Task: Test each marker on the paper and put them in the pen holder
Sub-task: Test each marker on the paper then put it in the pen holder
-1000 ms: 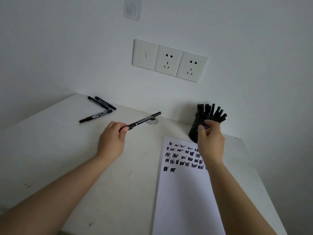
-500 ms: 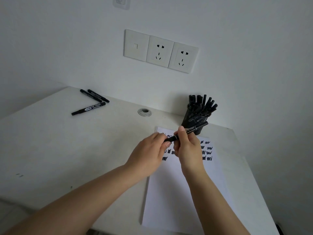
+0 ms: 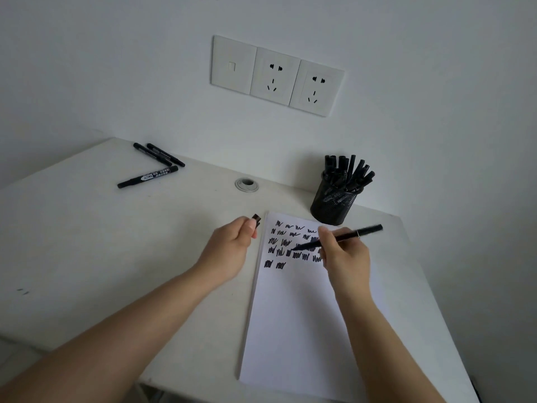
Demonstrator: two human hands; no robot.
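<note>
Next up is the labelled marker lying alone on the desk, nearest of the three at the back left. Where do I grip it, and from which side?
Grip the labelled marker at mid-barrel, around the white label, coming straight down from above with fingers across its length. It lies flat and slanted on the desk, apart from the other two markers, so both long sides look open. The free-looking left hand is nearer, though it pinches a cap.
</note>
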